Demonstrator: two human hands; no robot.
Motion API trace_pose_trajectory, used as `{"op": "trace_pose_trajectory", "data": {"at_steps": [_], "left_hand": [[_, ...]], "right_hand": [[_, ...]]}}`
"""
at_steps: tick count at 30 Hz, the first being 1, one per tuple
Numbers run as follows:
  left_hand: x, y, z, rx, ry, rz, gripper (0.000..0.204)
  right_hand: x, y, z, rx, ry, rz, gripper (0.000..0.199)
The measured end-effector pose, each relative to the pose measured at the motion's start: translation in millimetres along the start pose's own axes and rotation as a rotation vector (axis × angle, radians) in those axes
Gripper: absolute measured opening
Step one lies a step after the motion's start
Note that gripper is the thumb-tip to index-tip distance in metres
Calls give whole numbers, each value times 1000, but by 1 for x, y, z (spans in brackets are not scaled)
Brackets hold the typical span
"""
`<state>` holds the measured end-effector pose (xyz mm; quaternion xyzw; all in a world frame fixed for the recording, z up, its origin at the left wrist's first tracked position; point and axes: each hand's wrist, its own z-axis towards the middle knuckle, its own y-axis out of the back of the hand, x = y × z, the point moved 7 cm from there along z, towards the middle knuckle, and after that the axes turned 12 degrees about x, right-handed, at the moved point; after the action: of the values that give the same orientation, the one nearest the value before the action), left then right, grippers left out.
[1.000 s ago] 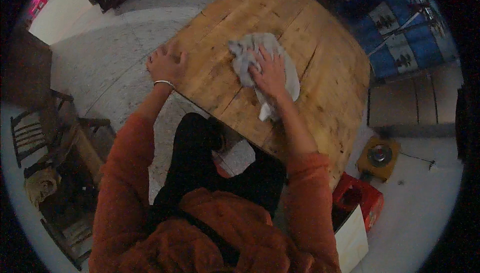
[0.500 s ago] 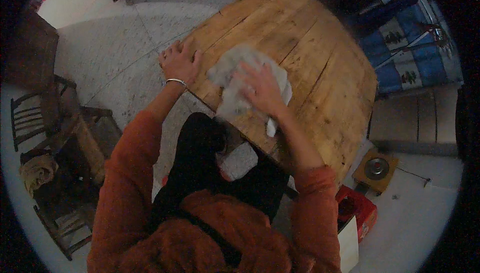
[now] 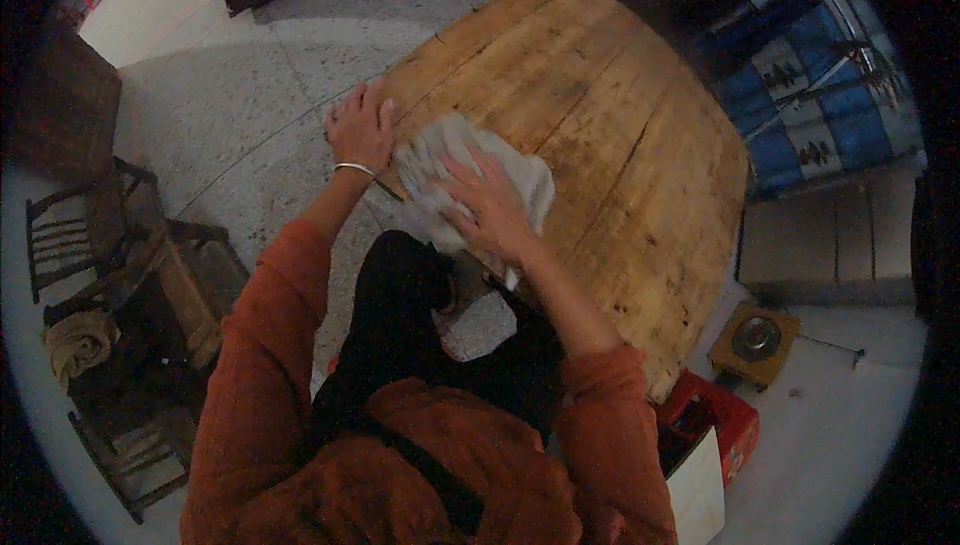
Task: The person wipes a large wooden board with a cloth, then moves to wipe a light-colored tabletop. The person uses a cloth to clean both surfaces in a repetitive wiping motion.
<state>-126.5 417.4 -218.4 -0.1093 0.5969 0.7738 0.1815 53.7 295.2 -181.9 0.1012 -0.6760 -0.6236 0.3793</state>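
A wooden table (image 3: 610, 135) with worn planks fills the middle and right of the view. On its near left part lies a pale grey cloth (image 3: 525, 170), crumpled and partly hanging past the near edge. My right hand (image 3: 487, 200) presses flat on the cloth, fingers spread, and its outline is slightly smeared. At the table's left edge rests my left hand (image 3: 362, 130), its fingers stretched out over the wood and holding nothing. A bracelet sits on that wrist. Both forearms come out of rolled orange sleeves.
Wooden chairs (image 3: 165, 285) stand at the left, one bearing a rolled cloth (image 3: 82, 347). A red crate (image 3: 725, 425) and a small yellow device with a round metal top (image 3: 755, 338) are at the lower right. Blue and white checked fabric (image 3: 800, 105) hangs at the far right.
My right hand has slid the cloth left and toward me, to the table's near left edge. My left hand stays at the table's edge.
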Motion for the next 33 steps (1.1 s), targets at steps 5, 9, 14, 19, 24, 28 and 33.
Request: {"op": "trace_pose_trajectory", "data": {"at_steps": [5,9,14,19,24,28,33], "left_hand": [[-7,21,1,53,14,52,42],[1,25,1,46,12,127,42],[0,30,-1,1,-5,130,42],[11,13,9,52,-16,107,42],[22,21,19,141,-6,79,41],[19,26,14,134,-4,76,41],[18,27,14,108,12,104,41]], "right_hand": [[14,34,-140,65,-347,67,53],[0,37,-257,-85,-636,8,52],[-48,59,-369,-398,-1028,-128,43],[-154,83,-410,-339,-1200,-301,58],[-119,80,-389,-444,-1239,-205,52],[-24,63,-386,-433,-1185,-180,56],[-23,46,-412,-400,-1231,-256,56]]}}
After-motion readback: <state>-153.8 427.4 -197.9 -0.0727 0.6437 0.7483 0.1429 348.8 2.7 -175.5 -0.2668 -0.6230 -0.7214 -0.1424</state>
